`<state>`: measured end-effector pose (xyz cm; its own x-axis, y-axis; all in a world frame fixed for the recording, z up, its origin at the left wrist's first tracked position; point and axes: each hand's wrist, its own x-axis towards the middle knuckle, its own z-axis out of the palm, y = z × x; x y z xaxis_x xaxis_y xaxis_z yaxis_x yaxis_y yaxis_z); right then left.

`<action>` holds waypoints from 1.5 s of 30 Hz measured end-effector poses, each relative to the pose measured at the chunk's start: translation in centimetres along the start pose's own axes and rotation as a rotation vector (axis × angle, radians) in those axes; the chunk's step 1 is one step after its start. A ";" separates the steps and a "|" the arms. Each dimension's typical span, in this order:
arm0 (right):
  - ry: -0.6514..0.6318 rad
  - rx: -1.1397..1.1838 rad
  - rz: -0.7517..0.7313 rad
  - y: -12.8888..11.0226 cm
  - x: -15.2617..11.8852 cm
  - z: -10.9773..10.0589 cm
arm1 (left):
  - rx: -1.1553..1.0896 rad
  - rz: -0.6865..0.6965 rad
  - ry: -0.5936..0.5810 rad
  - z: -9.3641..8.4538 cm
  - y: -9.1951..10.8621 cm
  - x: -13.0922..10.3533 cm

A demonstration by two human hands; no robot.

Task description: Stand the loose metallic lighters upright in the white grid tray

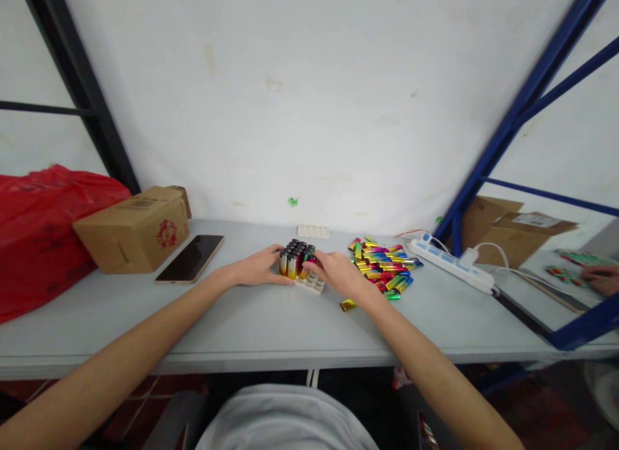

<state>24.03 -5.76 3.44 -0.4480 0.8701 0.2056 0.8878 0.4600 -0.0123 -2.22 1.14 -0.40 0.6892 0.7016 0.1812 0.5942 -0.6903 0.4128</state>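
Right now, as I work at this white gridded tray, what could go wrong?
The shiny multicoloured pieces with black tops stand close together in the white gridded tray, so a bump from your right hand might tip some. Your bare right forearm also passes close to the stray, shiny gold piece, so it could knock that aside.

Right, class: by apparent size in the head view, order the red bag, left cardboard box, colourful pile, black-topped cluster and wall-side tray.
Red bag, cut off by the frame
Left cardboard box
Colourful pile
Black-topped cluster
Wall-side tray
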 end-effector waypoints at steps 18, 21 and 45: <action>0.089 0.344 -0.053 12.6 -6.9 -4.0 | -0.004 -0.029 -0.004 0.0 0.1 0.2; 0.064 0.329 -0.020 14.5 -11.3 -3.7 | -0.006 -0.032 -0.001 -0.1 0.3 0.2; 0.254 1.335 0.208 12.3 -3.1 -0.3 | -0.022 0.006 0.000 0.1 -0.1 0.2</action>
<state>36.43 -2.86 2.91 -0.1607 0.9538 0.2539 0.0970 0.2712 -0.9576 -2.09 1.32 -0.53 0.6926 0.6975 0.1840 0.5809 -0.6905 0.4310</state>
